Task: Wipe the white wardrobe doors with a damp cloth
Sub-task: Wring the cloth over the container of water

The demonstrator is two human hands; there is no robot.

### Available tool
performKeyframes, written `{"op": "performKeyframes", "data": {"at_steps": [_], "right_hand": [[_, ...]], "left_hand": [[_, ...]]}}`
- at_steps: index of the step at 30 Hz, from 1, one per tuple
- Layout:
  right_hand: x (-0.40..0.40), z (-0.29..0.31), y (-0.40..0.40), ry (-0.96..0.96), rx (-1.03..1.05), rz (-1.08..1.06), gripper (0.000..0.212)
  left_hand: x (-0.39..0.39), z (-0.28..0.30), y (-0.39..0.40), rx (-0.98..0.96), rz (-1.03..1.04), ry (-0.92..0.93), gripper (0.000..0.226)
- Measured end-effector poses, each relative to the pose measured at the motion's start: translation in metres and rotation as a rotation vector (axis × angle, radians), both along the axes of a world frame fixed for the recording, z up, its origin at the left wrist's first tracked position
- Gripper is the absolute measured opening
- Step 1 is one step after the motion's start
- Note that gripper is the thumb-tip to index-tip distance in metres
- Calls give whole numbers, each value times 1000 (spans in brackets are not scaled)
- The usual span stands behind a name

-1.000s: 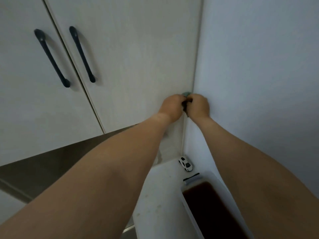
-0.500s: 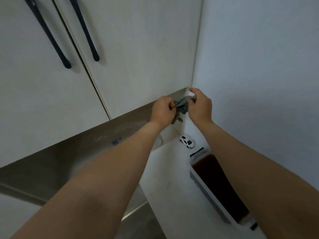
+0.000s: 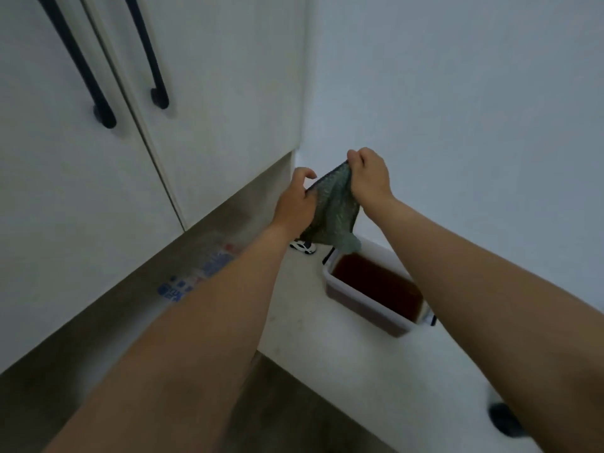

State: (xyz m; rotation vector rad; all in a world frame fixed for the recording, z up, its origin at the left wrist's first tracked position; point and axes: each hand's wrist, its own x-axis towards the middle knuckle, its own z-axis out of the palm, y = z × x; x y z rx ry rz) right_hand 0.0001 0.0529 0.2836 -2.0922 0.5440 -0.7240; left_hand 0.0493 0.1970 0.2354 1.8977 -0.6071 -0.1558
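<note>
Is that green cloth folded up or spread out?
Partly spread: the green textured cloth hangs loosely between both hands, the left hand pinching one edge, the right hand gripping the top, its lower part bunched.

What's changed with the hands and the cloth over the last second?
Both hands came away from the wardrobe door at the corner and dropped below its bottom edge. The cloth, bunched against the door before, now hangs spread between the left hand and right hand, which pinch its top edge. The toy car and tub stayed put.
</note>
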Motion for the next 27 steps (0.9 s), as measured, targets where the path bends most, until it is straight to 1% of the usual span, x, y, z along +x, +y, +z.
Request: {"op": "performKeyframes", "data": {"at_steps": [1,3,4,6,8,9,10,11,12,13,14,15,16,17,18,19,20,21,22,23,24,25,26,27], "right_hand": [[-7,3,-3,-18,40,-31,33],[-21,7,-10,-32,151,-76,37],[-26,10,-15,-43,245,-95,38],[-35,15,-25,-87,476,-132,36],[-49,18,-34,-121,699,-112,26],[-58,19,-40,-95,758,-80,23],[-68,18,-46,-36,793,-40,39],[-77,13,-52,52,831,12,63],[-87,7,-58,122,866,66,78],[-98,0,-65,148,913,122,84],[-105,-8,-74,140,966,145,83],[-110,-13,-84,108,1002,145,78],[-111,-20,-93,91,986,113,69],[-112,-24,-101,89,938,86,56],[-113,-29,-111,117,867,72,41],[-115,-34,-120,174,792,85,34],[-117,-38,-127,256,698,118,39],[-119,-42,-134,360,573,157,45],[-121,-49,-140,487,403,183,44],[-121,-54,-145,607,212,195,37],[-122,-62,-151,712,31,181,30],[-122,-68,-156,790,-121,157,28],[-122,-75,-160,835,-215,117,32],[-123,-85,-167,846,-252,72,38]], "left_hand": [[-2,-2,0,11,-30,39,16],[-9,-9,-2,10,-128,169,32],[-14,-12,-6,-18,-197,241,32],[-29,-7,-17,-130,-307,399,20],[-40,5,-32,-282,-372,601,26],[-45,13,-41,-332,-394,689,29],[-50,21,-50,-342,-406,742,30],[-52,28,-56,-339,-405,777,31],[-53,31,-63,-323,-384,802,32],[-56,34,-71,-302,-353,821,32],[-56,35,-79,-261,-303,822,33],[-56,36,-86,-213,-242,819,34],[-55,34,-89,-161,-186,811,38],[-53,30,-93,-122,-141,809,47],[-53,27,-99,-94,-121,799,62],[-55,23,-103,-84,-134,783,79],[-55,17,-105,-41,-172,733,94],[-56,10,-110,47,-239,651,102],[-56,3,-116,178,-315,548,104],[-56,-5,-121,316,-374,415,100],[-56,-14,-128,485,-409,262,90],[-55,-23,-134,628,-432,98,74],[-56,-28,-137,750,-438,-62,51],[-54,-34,-144,820,-438,-169,26]]}}
